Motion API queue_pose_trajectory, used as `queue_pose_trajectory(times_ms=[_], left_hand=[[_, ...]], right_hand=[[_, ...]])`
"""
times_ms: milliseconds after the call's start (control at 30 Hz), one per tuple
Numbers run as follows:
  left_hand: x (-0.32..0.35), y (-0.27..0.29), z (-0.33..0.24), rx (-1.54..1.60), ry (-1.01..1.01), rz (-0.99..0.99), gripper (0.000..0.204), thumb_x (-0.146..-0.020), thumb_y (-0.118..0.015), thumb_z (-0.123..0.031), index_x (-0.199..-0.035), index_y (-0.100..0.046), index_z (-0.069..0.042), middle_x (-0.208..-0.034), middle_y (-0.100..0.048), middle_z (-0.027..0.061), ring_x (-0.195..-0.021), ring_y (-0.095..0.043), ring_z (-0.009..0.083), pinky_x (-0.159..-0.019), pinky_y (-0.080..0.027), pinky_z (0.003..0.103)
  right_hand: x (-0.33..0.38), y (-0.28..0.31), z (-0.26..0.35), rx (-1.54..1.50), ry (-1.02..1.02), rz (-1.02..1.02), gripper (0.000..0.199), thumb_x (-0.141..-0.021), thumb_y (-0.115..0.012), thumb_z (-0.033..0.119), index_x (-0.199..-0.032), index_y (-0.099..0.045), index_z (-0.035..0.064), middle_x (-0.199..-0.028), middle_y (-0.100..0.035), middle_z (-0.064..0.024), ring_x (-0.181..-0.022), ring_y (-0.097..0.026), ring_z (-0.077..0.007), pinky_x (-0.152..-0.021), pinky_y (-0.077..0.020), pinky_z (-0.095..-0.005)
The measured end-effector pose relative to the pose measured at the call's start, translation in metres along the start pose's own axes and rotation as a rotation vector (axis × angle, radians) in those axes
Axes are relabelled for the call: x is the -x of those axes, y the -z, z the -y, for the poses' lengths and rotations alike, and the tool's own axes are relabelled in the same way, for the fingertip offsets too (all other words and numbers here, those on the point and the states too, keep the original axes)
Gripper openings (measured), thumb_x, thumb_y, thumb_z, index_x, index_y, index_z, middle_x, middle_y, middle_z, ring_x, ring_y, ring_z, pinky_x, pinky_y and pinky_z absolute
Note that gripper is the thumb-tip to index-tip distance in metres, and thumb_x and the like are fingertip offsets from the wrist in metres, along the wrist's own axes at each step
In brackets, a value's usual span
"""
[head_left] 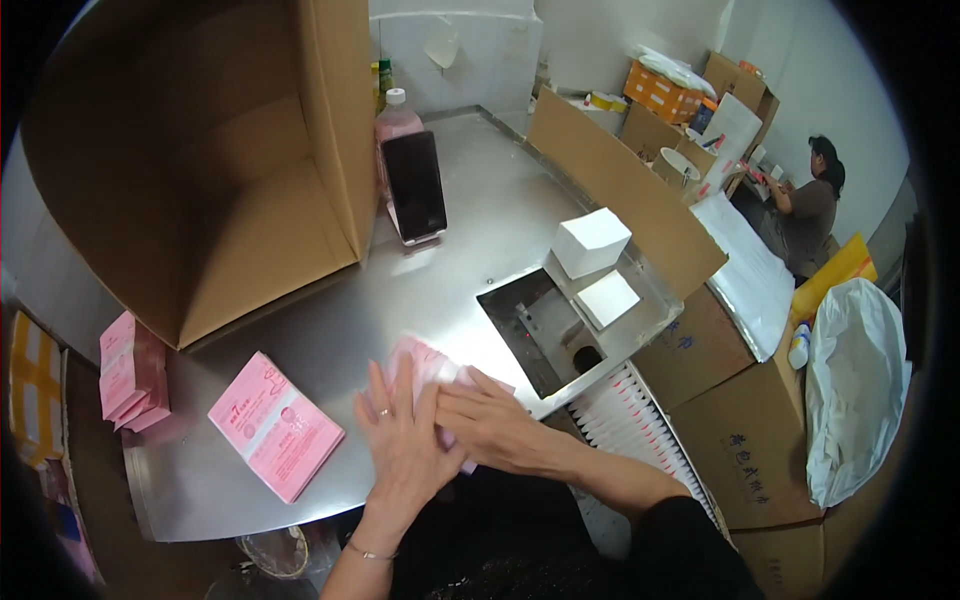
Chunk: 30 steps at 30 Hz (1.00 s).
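Both my hands rest on a pink paper piece near the table's front edge; it is blurred and mostly covered by them, so I cannot tell whether it is one sheet or a packet. My left hand lies on it with fingers stretched out and spread. Overlapping from the right, my right hand lies flat with its fingers reaching toward the left hand. To the left is a flat stack of pink printed packets with a pale band across it. Further left leans another pink stack.
A large open cardboard box stands at the back left. Beside it are a phone on a stand and a bottle. Right of my hands, a rectangular table opening sits near two white blocks. Another person sits far right.
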<state>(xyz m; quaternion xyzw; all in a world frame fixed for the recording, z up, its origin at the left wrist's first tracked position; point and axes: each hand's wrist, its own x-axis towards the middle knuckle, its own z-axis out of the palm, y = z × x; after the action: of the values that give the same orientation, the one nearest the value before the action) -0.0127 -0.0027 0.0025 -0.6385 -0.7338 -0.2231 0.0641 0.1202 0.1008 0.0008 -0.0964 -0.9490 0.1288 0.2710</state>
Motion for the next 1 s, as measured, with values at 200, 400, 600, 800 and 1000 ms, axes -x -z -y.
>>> queue_pose_trajectory(times_ms=[200, 400, 600, 800, 1000], left_hand=[[0.002, 0.000, -0.005, -0.044, -0.019, 0.000, 0.053, -0.083, -0.068, -0.035, -0.128, -0.062, -0.009, -0.129, -0.055, 0.0196, -0.110, -0.050, 0.0375, -0.087, -0.038, 0.049], [-0.003, 0.011, -0.024, -0.082, 0.078, 0.181, 0.067, -0.080, -0.070, -0.059, -0.126, -0.064, -0.010, -0.121, -0.056, 0.0152, -0.101, -0.051, 0.0342, -0.082, -0.039, 0.047], [-0.007, 0.015, -0.005, -0.034, -0.102, 0.006, 0.057, -0.081, -0.073, -0.054, -0.109, -0.064, -0.005, -0.115, -0.055, 0.0159, -0.100, -0.050, 0.0331, -0.085, -0.038, 0.050], [0.002, 0.008, -0.010, 0.093, -0.175, 0.187, 0.040, -0.082, -0.067, -0.019, -0.118, -0.061, -0.001, -0.106, -0.056, 0.0163, -0.092, -0.058, 0.0320, -0.071, -0.049, 0.043], [0.006, 0.023, 0.006, 0.215, -0.058, 0.128, 0.059, -0.074, -0.073, -0.021, -0.128, -0.057, -0.002, -0.098, -0.055, 0.0161, -0.087, -0.058, 0.0326, -0.072, -0.047, 0.044]], right_hand=[[0.059, 0.072, -0.105, 0.708, -0.486, -0.305, 0.016, -0.085, -0.067, 0.013, -0.097, -0.064, 0.0031, -0.093, -0.060, -0.0124, -0.096, -0.057, -0.0317, -0.087, -0.0426, -0.0473], [0.085, 0.073, -0.148, 0.737, -0.557, -0.293, 0.012, -0.090, -0.066, 0.014, -0.088, -0.066, 0.0016, -0.091, -0.058, -0.0120, -0.093, -0.056, -0.0298, -0.086, -0.0414, -0.0454], [0.085, 0.072, -0.152, 0.638, -0.624, -0.312, 0.015, -0.088, -0.065, 0.007, -0.101, -0.068, -0.0008, -0.091, -0.059, -0.0141, -0.091, -0.057, -0.0321, -0.079, -0.0449, -0.0431], [0.074, 0.083, -0.137, 0.511, -0.482, -0.490, 0.036, -0.079, -0.062, -0.002, -0.115, -0.065, -0.0014, -0.108, -0.063, -0.0175, -0.103, -0.058, -0.0369, -0.088, -0.0474, -0.0445], [0.047, 0.016, 0.022, 0.149, 0.251, -0.014, 0.040, -0.081, -0.062, 0.011, -0.119, -0.062, -0.0016, -0.121, -0.059, -0.0198, -0.120, -0.058, -0.0393, -0.102, -0.0434, -0.0656]])
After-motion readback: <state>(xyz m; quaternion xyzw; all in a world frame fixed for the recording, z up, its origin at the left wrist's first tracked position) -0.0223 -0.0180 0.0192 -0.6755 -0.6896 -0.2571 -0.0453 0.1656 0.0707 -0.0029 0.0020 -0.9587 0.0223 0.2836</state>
